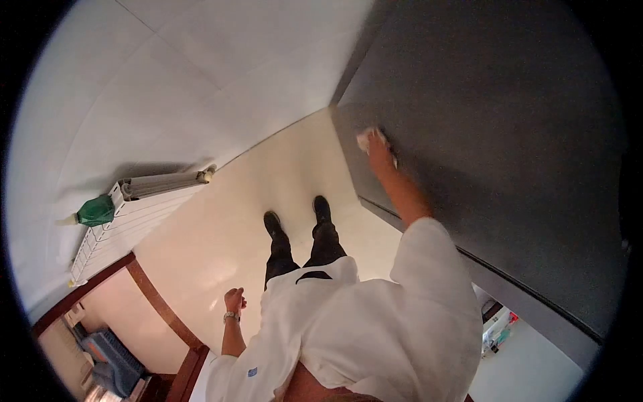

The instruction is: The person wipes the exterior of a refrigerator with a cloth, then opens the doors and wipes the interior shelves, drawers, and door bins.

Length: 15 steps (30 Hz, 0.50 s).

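Note:
My right hand is closed on a pale, crumpled cloth and presses it against a large dark grey panel. The right arm is stretched out ahead of me, and part of the cloth is hidden under the fingers. Low at my side hangs my left hand, its fingers curled in with nothing visible in them. It touches no surface, and a metal-band watch sits on that wrist.
On the left wall is a white radiator with a green bottle resting on it. Behind me to the left, a brown door frame borders a doorway with a grey-blue object beyond. A pale floor runs between wall and panel.

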Each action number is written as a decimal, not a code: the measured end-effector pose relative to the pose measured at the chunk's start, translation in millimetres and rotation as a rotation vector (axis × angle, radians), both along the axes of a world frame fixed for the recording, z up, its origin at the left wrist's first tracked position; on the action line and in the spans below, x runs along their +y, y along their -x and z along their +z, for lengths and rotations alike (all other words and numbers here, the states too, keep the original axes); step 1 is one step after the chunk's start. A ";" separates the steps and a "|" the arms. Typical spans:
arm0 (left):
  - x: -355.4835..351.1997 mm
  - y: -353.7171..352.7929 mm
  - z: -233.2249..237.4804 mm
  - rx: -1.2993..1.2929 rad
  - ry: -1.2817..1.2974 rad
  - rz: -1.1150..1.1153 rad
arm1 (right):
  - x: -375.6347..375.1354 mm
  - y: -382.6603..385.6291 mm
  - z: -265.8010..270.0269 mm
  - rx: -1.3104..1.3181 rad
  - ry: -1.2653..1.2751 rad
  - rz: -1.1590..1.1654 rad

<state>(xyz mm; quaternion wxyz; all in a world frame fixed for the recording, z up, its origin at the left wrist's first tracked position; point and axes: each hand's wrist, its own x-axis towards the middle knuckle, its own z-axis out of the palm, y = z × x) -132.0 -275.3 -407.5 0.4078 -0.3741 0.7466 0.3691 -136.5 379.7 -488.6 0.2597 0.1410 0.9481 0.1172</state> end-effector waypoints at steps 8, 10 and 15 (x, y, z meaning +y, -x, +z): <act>57.1 61.4 -10.0 0.163 -0.157 -0.067 | -51.6 -185.3 -77.1 -0.723 -0.216 0.516; 67.6 80.9 -9.0 0.191 -0.210 -0.091 | -46.1 -176.5 -42.8 -0.603 -0.118 0.345; 78.2 105.6 -15.1 0.180 -0.280 -0.211 | -42.4 -68.1 158.8 -0.252 -0.177 0.300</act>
